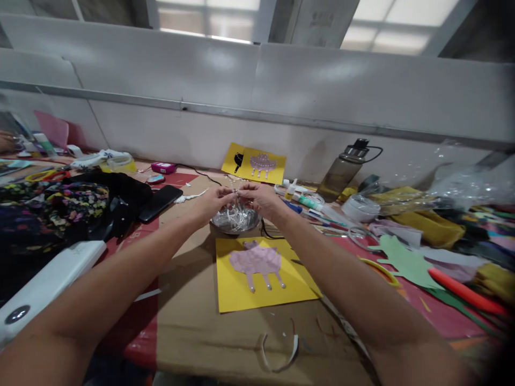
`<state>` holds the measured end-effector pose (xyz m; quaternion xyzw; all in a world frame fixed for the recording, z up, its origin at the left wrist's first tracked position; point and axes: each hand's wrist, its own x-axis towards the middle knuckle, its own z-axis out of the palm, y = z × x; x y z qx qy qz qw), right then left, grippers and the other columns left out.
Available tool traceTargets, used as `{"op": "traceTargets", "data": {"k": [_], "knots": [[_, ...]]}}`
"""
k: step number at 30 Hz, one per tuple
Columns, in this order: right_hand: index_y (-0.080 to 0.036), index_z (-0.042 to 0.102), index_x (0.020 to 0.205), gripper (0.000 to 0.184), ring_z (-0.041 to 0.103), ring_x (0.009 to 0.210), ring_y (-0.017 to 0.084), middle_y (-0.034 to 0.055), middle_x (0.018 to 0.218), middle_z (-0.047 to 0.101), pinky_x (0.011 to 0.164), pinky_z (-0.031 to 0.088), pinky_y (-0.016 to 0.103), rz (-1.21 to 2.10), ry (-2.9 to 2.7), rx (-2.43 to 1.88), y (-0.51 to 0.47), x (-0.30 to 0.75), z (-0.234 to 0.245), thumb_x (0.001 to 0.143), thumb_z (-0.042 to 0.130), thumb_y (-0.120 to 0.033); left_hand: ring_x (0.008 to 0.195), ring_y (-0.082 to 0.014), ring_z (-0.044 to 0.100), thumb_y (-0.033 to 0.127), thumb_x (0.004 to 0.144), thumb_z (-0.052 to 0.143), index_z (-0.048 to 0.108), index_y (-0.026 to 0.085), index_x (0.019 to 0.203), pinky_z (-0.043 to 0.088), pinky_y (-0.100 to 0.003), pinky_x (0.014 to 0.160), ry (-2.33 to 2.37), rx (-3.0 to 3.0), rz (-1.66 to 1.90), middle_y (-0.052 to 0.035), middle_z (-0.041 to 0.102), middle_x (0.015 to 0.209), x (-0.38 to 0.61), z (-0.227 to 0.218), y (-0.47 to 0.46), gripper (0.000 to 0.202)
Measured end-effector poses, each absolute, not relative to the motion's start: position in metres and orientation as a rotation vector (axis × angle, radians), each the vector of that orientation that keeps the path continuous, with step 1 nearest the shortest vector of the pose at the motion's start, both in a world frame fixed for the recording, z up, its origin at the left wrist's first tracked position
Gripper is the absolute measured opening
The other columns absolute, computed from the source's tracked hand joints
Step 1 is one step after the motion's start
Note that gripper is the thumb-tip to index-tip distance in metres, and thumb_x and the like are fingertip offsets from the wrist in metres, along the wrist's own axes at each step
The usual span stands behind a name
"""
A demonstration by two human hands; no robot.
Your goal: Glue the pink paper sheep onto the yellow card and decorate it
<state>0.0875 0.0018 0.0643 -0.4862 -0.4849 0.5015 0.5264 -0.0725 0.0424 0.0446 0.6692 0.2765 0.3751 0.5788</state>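
My left hand [214, 201] and my right hand [259, 197] meet above a shiny metal bowl [235, 220] that holds several thin white strips. Both hands pinch a small white strip [237, 194] between their fingertips. In front of the bowl lies a yellow card [237, 289] with a pink cloud-like shape [255, 261] stuck on it, with short legs tipped by small beads.
A finished yellow card [254, 163] leans on the white wall. A black phone [160, 202], a floral bag [60, 206] and a white box [44, 287] lie left. A water bottle [343, 170], glue tubes [308, 201], green paper [404, 261] and plastic wrap [462, 185] crowd the right.
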Motion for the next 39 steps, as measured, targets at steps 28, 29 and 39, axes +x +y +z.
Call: {"op": "traceTargets", "data": {"k": [28,29,39], "knots": [[-0.018,0.058,0.072,0.030,0.051,0.053,0.007,-0.0051,0.060,0.057,0.051,0.043,0.019,1.244,-1.022,-1.033,-0.002,0.075,0.052,0.055,0.080,-0.029,0.049,-0.0073,0.040,0.042,0.065,0.072,0.062,0.015,0.069,0.026,-0.022,0.049,0.756,1.592,0.904,0.0041,0.050,0.054,-0.072,0.045,0.043,0.029],[-0.018,0.058,0.071,0.032,0.052,0.054,0.006,-0.0050,0.061,0.058,0.052,0.043,0.020,1.237,-1.031,-1.032,-0.003,0.075,0.052,0.053,0.081,-0.030,0.050,-0.0075,0.040,0.041,0.065,0.073,0.063,0.015,0.070,0.027,-0.022,0.049,0.758,1.609,0.912,0.0038,0.052,0.055,-0.072,0.045,0.043,0.028],[-0.019,0.053,0.069,0.031,0.053,0.053,0.008,-0.0067,0.056,0.055,0.057,0.050,0.024,1.122,-1.024,-1.066,0.002,0.071,0.047,0.059,0.080,-0.032,0.046,-0.0058,0.037,0.033,0.062,0.076,0.059,0.015,0.063,0.024,-0.020,0.046,0.704,1.375,0.921,0.0050,0.048,0.049,-0.070,0.050,0.037,0.025]]}}
